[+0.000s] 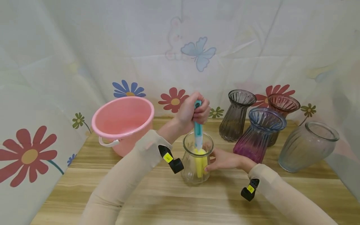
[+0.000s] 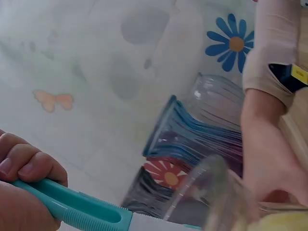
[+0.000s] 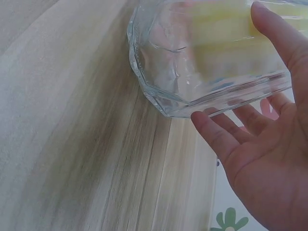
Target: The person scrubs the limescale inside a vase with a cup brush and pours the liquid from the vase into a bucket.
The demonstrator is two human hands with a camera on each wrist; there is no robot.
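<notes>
While the left hand (image 1: 189,110) grips the brush (image 1: 198,128) in a tight fist, the right hand (image 1: 226,158) holds the clear vase (image 1: 187,167) from the side, thumb and fingers spread around the glass. Brush: teal handle with finely ridged edges, white neck, thick yellow head down inside the vase. Vase: transparent, round rolled rim, faceted base, mid-table. Table (image 1: 157,200) has streaky wood grain. Pink bucket (image 1: 133,140) to the left: smooth, round, flared, white handle. Right side, glassware group: smoky fluted vase (image 1: 234,120), blue-to-purple ribbed vase (image 1: 255,139), reddish vase (image 1: 283,104) partly hidden behind it, wide-bellied pale vase (image 1: 305,150). Backdrop (image 1: 112,47): wrinkled pale sheet, flower prints.
</notes>
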